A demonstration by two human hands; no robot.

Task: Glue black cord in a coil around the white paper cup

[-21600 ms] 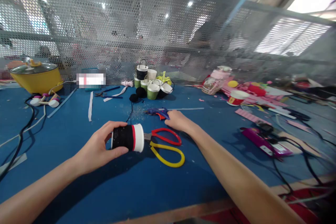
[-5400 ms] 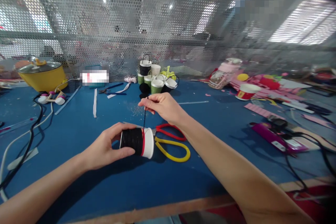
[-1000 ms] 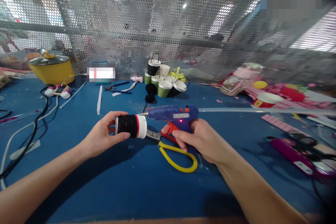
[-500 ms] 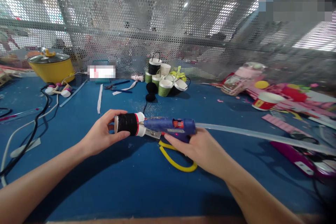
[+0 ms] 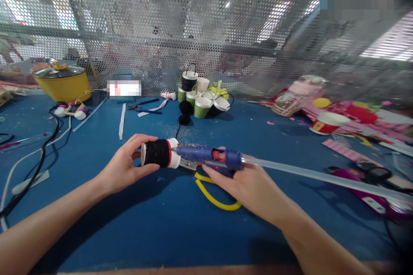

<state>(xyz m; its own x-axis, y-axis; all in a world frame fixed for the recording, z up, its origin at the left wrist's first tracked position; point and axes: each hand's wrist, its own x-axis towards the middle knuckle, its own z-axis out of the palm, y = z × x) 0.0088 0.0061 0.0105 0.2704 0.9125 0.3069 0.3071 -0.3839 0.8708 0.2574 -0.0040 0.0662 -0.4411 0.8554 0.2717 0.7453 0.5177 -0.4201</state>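
A small paper cup (image 5: 155, 153), wound with black cord and showing a red line and a white band at its right end, lies sideways in my left hand (image 5: 124, 161). Thumb and fingers pinch it from both sides. My right hand (image 5: 250, 184) grips a blue hot glue gun (image 5: 206, 155), whose metal nozzle meets the cup near the red line. A long clear glue stick (image 5: 306, 173) sticks out of the gun's back end. Below the gun lie scissors with yellow handles (image 5: 219, 202), their blades partly hidden. Black cord runs from the cup to a black ball of cord (image 5: 185, 119).
Several finished little buckets (image 5: 202, 106) stand behind the cup. Pliers (image 5: 145, 105) and white strips (image 5: 122, 121) lie left of them. A yellow pot (image 5: 63, 86) and cables (image 5: 41, 154) occupy the left. On the right are a red-and-white cup (image 5: 329, 123) and a purple device (image 5: 364, 191).
The rear of the glue gun has tilted slightly, and the glue stick's far end has dropped lower. The cup stays almost still in my left hand, the nozzle still at it.
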